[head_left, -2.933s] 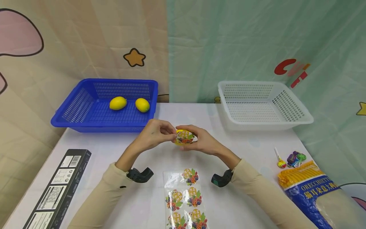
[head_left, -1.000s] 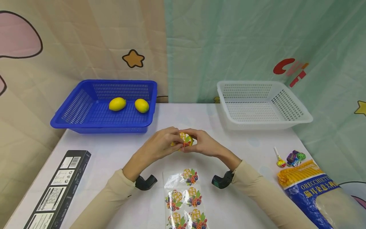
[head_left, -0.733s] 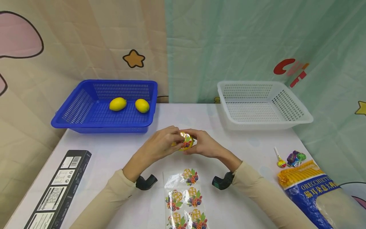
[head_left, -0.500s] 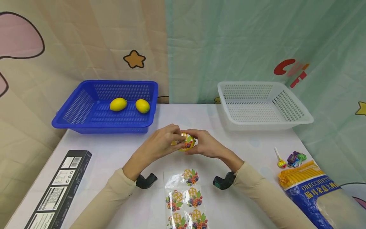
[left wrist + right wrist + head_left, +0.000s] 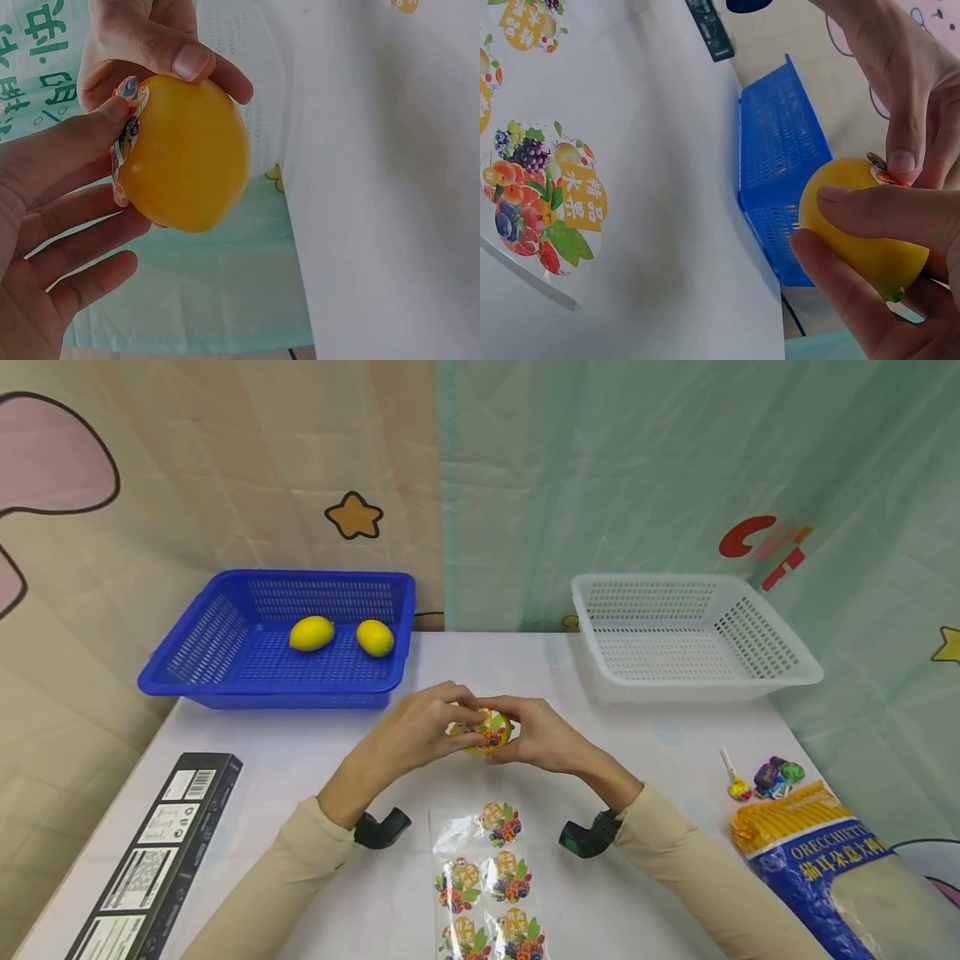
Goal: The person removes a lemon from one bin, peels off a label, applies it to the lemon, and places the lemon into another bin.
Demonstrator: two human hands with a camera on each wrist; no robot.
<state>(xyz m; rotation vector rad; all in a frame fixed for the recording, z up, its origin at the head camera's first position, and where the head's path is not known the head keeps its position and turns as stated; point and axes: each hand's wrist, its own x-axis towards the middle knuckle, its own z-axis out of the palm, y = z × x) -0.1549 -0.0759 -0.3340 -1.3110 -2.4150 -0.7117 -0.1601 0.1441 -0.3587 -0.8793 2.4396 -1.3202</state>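
Both hands meet above the middle of the table [image 5: 300, 760], holding one yellow lemon [image 5: 483, 732] between them, clear of the surface.

Right hand [image 5: 542, 739]: fingers and thumb curl round the lemon from the right; the right wrist view shows the fingertips wrapped over its near side.

Left hand [image 5: 420, 731]: thumb presses a round fruit-print sticker [image 5: 126, 142] against the lemon's skin, with the other fingers relaxed beneath the fruit. In the left wrist view the sticker lies partly on the skin, its lower edge curling away.

Sticker sheet [image 5: 487, 881]: flat on the table just in front of the hands, between the two sleeves, with five printed stickers showing on it.

Blue basket [image 5: 202, 652]: far left on the table, two more lemons [image 5: 311, 632] side by side inside, not touching.

White basket [image 5: 772, 643]: far right on the table.

Black box [image 5: 153, 852]: near left edge, lying flat.

Pasta bag [image 5: 817, 852]: near right edge, with a few wrapped sweets [image 5: 776, 774] and a lollipop [image 5: 735, 781] just beyond it.
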